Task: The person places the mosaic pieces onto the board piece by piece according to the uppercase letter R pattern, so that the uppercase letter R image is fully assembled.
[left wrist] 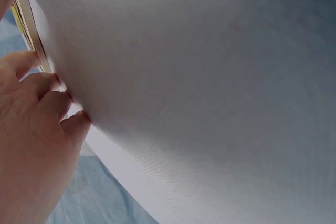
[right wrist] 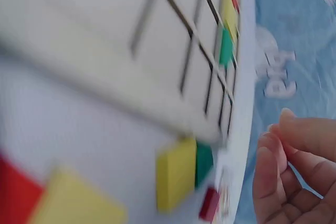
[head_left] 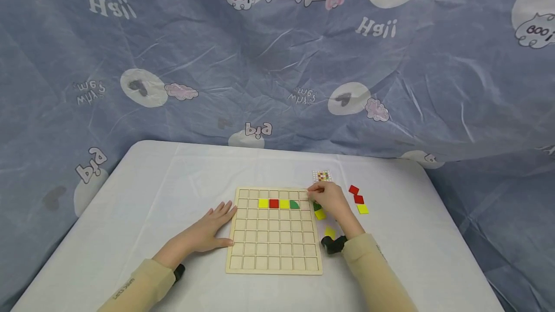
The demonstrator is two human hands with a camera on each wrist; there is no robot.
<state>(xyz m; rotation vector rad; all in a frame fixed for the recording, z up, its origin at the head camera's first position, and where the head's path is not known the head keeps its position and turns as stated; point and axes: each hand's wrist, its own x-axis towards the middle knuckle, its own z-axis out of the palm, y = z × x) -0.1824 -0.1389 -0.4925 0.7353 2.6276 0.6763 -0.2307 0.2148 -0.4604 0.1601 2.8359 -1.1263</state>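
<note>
A pale wooden grid board [head_left: 275, 237] lies on the table. In its second row from the far edge sit a yellow square tile [head_left: 263, 203], a red square tile [head_left: 274, 203], another yellow tile [head_left: 284, 204] and a green rounded tile [head_left: 294, 204]. My left hand [head_left: 207, 229] touches the board's left edge with spread fingers; the left wrist view shows fingertips [left wrist: 79, 119] there. Above the far right corner of the board is my right hand [head_left: 331, 201], fingers loosely bent and fingertips close together. No tile shows between them in the right wrist view [right wrist: 294, 171].
Right of the board lie green [head_left: 317, 206] and yellow tiles [head_left: 320, 214], partly under my right hand, and a yellow tile [head_left: 330, 231] nearer me. Farther right are red tiles [head_left: 358, 199] and a yellow one [head_left: 363, 209]. A small pattern card [head_left: 322, 175] lies behind my right hand.
</note>
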